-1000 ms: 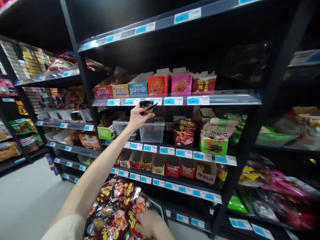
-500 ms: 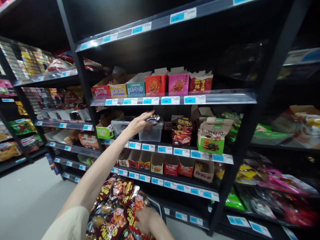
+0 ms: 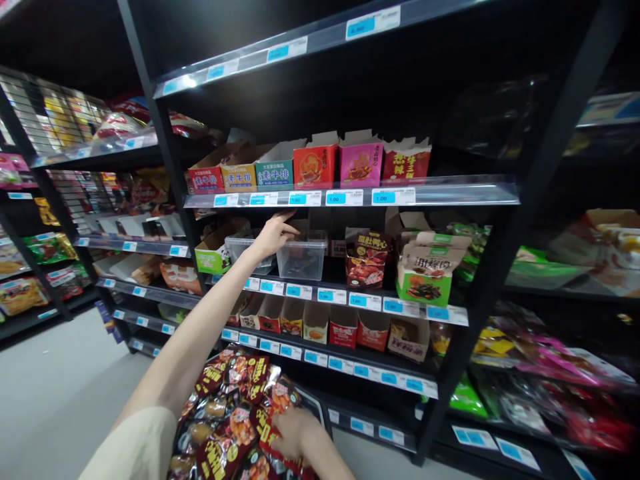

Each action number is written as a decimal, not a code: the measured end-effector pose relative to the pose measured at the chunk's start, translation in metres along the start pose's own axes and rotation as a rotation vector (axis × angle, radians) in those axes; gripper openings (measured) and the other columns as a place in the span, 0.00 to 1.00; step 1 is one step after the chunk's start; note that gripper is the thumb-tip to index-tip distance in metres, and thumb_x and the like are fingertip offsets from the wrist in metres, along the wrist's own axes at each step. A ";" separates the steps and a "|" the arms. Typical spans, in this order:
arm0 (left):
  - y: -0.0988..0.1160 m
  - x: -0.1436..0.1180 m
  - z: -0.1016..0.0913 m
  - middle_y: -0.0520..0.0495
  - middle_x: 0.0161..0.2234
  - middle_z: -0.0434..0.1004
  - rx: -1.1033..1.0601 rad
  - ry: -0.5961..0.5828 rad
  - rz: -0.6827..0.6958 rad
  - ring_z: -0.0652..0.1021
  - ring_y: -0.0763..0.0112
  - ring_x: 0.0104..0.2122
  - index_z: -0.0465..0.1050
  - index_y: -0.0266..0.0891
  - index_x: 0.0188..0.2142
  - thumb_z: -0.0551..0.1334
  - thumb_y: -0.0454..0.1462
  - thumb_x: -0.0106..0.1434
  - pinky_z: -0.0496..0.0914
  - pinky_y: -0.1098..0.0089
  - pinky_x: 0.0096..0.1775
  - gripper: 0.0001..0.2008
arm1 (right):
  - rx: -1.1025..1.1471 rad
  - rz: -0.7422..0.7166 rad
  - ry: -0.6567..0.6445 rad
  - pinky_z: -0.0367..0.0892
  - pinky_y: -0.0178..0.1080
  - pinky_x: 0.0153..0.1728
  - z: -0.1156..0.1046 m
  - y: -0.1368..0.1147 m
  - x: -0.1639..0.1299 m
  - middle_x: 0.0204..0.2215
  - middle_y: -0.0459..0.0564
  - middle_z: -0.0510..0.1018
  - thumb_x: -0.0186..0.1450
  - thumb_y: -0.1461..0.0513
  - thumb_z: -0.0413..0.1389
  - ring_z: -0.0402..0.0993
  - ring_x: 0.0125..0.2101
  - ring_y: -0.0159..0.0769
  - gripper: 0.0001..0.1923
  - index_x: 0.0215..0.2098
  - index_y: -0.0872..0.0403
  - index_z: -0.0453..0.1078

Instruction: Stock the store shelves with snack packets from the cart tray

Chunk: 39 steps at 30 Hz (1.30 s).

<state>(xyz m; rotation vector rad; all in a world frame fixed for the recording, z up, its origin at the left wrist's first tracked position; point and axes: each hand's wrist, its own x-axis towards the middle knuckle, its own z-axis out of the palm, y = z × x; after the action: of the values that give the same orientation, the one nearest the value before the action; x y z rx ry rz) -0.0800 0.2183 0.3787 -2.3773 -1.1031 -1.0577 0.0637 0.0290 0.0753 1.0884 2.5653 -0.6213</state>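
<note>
Shop aisle, tall black metal shelving (image 3: 170,173) with clear plastic rails carrying blue-and-white price labels (image 3: 345,197), a second shelving bay (image 3: 30,220) along the left, pale grey smooth floor (image 3: 55,393), dim upper shelves, bright glare on one rail at upper left

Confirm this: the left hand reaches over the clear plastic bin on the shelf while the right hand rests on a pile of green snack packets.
Not quite. In the head view the left hand is at the clear plastic bin, but the snack packets under the right hand are red and black, not green.
</note>
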 end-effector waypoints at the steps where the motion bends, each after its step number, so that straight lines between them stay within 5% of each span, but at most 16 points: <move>1: 0.001 0.000 0.000 0.45 0.60 0.76 0.020 0.023 0.006 0.71 0.52 0.61 0.86 0.42 0.37 0.62 0.29 0.61 0.66 0.51 0.64 0.12 | 0.005 0.002 -0.001 0.75 0.53 0.52 -0.001 0.000 -0.001 0.52 0.65 0.81 0.65 0.53 0.55 0.79 0.53 0.57 0.25 0.56 0.57 0.75; 6: 0.015 -0.006 -0.001 0.43 0.49 0.81 0.075 0.125 0.077 0.75 0.58 0.51 0.83 0.40 0.35 0.59 0.29 0.66 0.72 0.53 0.56 0.13 | 0.024 -0.005 -0.010 0.75 0.53 0.52 -0.003 0.001 -0.002 0.52 0.66 0.80 0.66 0.53 0.55 0.78 0.54 0.58 0.26 0.57 0.58 0.75; 10: 0.042 -0.048 -0.012 0.43 0.50 0.79 0.079 0.155 0.165 0.75 0.60 0.51 0.81 0.41 0.44 0.56 0.31 0.70 0.73 0.55 0.55 0.14 | 0.016 -0.006 -0.023 0.75 0.51 0.52 -0.004 0.006 0.001 0.53 0.67 0.80 0.67 0.54 0.55 0.78 0.54 0.58 0.25 0.57 0.59 0.74; 15: 0.085 -0.156 -0.042 0.42 0.52 0.78 0.146 -0.210 0.186 0.74 0.59 0.53 0.77 0.41 0.51 0.54 0.32 0.72 0.72 0.56 0.55 0.15 | 0.041 -0.019 -0.007 0.73 0.48 0.53 -0.004 0.015 0.002 0.55 0.63 0.79 0.70 0.57 0.52 0.78 0.55 0.52 0.22 0.60 0.55 0.72; 18: 0.104 -0.246 -0.050 0.43 0.49 0.80 0.196 -0.467 0.043 0.77 0.60 0.49 0.78 0.41 0.49 0.54 0.32 0.71 0.73 0.57 0.52 0.14 | 0.039 -0.015 -0.023 0.72 0.47 0.53 -0.003 0.019 0.003 0.55 0.64 0.79 0.71 0.60 0.50 0.78 0.55 0.52 0.22 0.61 0.56 0.70; 20: 0.122 -0.318 -0.045 0.42 0.48 0.81 0.235 -0.517 -0.131 0.78 0.60 0.48 0.78 0.40 0.49 0.53 0.30 0.70 0.73 0.57 0.52 0.16 | 0.035 -0.022 -0.017 0.72 0.47 0.53 -0.001 0.020 0.005 0.55 0.65 0.79 0.72 0.61 0.49 0.78 0.54 0.52 0.22 0.61 0.57 0.70; 23: 0.177 -0.434 -0.021 0.40 0.46 0.82 0.340 -0.385 -0.391 0.79 0.55 0.48 0.78 0.41 0.50 0.53 0.26 0.66 0.76 0.52 0.49 0.21 | 0.027 -0.029 -0.025 0.72 0.46 0.52 0.002 0.020 0.006 0.55 0.64 0.79 0.72 0.63 0.48 0.79 0.53 0.51 0.21 0.60 0.56 0.70; 26: 0.263 -0.522 0.013 0.41 0.47 0.83 0.233 -0.267 -0.619 0.79 0.55 0.51 0.77 0.46 0.52 0.53 0.26 0.65 0.78 0.52 0.50 0.23 | 0.002 -0.024 -0.058 0.71 0.45 0.51 0.007 0.019 0.008 0.55 0.64 0.79 0.73 0.62 0.48 0.79 0.53 0.50 0.20 0.61 0.56 0.69; 28: 0.318 -0.549 0.031 0.41 0.46 0.83 0.066 -0.280 -0.616 0.80 0.56 0.50 0.76 0.47 0.55 0.53 0.27 0.64 0.79 0.53 0.48 0.25 | -0.020 -0.027 -0.078 0.70 0.44 0.51 0.011 0.018 0.011 0.55 0.64 0.78 0.73 0.61 0.48 0.78 0.54 0.50 0.21 0.62 0.56 0.67; 30: 0.350 -0.553 0.039 0.40 0.44 0.84 -0.051 -0.236 -0.533 0.81 0.56 0.47 0.76 0.47 0.56 0.53 0.28 0.64 0.80 0.53 0.45 0.25 | -0.039 -0.036 -0.087 0.69 0.43 0.53 0.014 0.018 0.014 0.57 0.64 0.76 0.74 0.59 0.48 0.76 0.56 0.49 0.22 0.63 0.57 0.66; 33: 0.337 -0.538 0.030 0.40 0.45 0.84 -0.059 -0.194 -0.528 0.81 0.56 0.47 0.73 0.46 0.58 0.53 0.27 0.64 0.78 0.52 0.46 0.26 | -0.055 -0.045 -0.095 0.66 0.43 0.55 0.019 0.019 0.019 0.60 0.65 0.74 0.75 0.59 0.47 0.74 0.58 0.49 0.24 0.66 0.58 0.63; 36: 0.274 -0.529 0.007 0.41 0.50 0.81 0.107 -0.194 -0.692 0.77 0.57 0.53 0.71 0.46 0.59 0.52 0.23 0.63 0.75 0.51 0.53 0.29 | -0.059 -0.039 -0.107 0.66 0.44 0.55 0.020 0.016 0.020 0.60 0.65 0.73 0.75 0.59 0.47 0.73 0.58 0.50 0.24 0.66 0.59 0.63; 39: 0.203 -0.534 -0.013 0.40 0.54 0.77 0.195 -0.319 -0.818 0.75 0.57 0.55 0.69 0.44 0.60 0.52 0.20 0.57 0.73 0.51 0.57 0.35 | -0.035 -0.050 -0.098 0.66 0.44 0.55 0.020 0.011 0.018 0.60 0.65 0.73 0.75 0.58 0.46 0.73 0.58 0.50 0.23 0.64 0.58 0.64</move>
<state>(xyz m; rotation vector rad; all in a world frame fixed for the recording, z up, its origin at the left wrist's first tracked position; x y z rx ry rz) -0.1621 -0.2009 -0.0002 -1.9867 -2.2872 -0.7181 0.0616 0.0375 0.0475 0.9614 2.5164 -0.6227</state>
